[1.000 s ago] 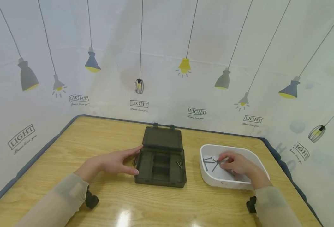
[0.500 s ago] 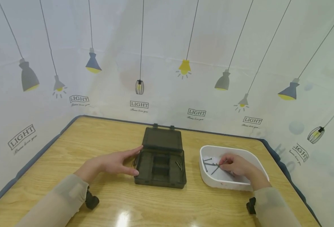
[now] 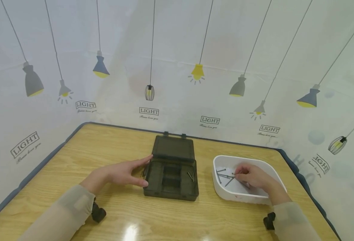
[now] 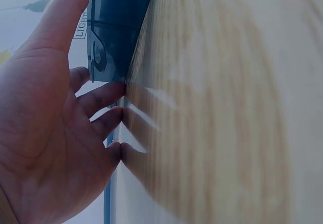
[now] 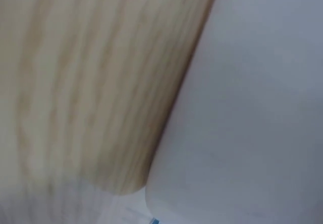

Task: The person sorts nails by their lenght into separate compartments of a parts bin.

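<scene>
A dark translucent plastic box (image 3: pixel 153 174) stands on the table with its lid (image 3: pixel 173 147) swung back. Several thin screws (image 3: pixel 190 176) lie in its right compartment. My left hand (image 3: pixel 121 172) rests at the box's left side, thumb and index finger stretched out against it; in the left wrist view the hand's other fingertips touch the table. My right hand (image 3: pixel 252 175) reaches into a white tray (image 3: pixel 240 195), its thumb and fingertips pinching a thin screw, partly hidden by the fingers. More long grey screws (image 3: pixel 225 176) lie loose in the tray, left of that hand.
The wooden table (image 3: pixel 122 214) has a dark blue edge and backs onto a white curtain (image 3: pixel 177 87) printed with lamps. Black wrist mounts (image 3: pixel 98 211) sit under both sleeves. The right wrist view shows mostly the tray's outer wall (image 5: pixel 242 113).
The right hand's fingertips have closed together and shifted slightly right among the screws, and some screws in the tray lie differently. The left hand and the box have stayed put.
</scene>
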{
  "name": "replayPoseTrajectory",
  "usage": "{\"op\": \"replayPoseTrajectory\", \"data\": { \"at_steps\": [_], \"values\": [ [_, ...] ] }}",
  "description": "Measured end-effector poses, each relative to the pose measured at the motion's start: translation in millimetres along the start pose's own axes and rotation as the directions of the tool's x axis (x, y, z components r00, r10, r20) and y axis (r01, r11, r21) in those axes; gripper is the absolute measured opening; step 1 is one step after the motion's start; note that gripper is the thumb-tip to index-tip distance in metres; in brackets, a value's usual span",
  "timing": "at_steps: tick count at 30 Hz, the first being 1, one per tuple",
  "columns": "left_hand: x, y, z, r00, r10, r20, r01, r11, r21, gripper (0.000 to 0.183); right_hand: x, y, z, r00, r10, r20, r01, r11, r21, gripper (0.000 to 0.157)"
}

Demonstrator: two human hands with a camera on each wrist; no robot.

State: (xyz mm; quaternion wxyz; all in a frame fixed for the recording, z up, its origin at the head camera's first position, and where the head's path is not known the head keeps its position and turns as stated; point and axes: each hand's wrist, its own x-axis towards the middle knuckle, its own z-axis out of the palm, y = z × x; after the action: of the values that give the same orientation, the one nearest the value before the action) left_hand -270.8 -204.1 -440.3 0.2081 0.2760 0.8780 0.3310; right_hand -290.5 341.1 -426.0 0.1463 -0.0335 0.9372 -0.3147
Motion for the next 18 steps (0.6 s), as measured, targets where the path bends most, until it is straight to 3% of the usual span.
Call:
{"op": "replayPoseTrajectory", "data": {
  "at_steps": [9, 18],
  "values": [
    [0.9, -0.2, 0.6, 1.0, -0.002, 0.003, 0.002, 1.0, -0.009, 0.11, -8.9, -6.0, -4.7, 0.999, -0.036, -0.003, 0.036, 0.999, 0.019, 0.016],
    [1.0, 0.0, 0.8, 1.0, -0.012, 0.003, 0.012, 1.0, -0.021, 0.11, -19.2, -16.1, -8.2, 0.996, -0.086, -0.028, 0.088, 0.992, 0.095, 0.031]
  ]
}}
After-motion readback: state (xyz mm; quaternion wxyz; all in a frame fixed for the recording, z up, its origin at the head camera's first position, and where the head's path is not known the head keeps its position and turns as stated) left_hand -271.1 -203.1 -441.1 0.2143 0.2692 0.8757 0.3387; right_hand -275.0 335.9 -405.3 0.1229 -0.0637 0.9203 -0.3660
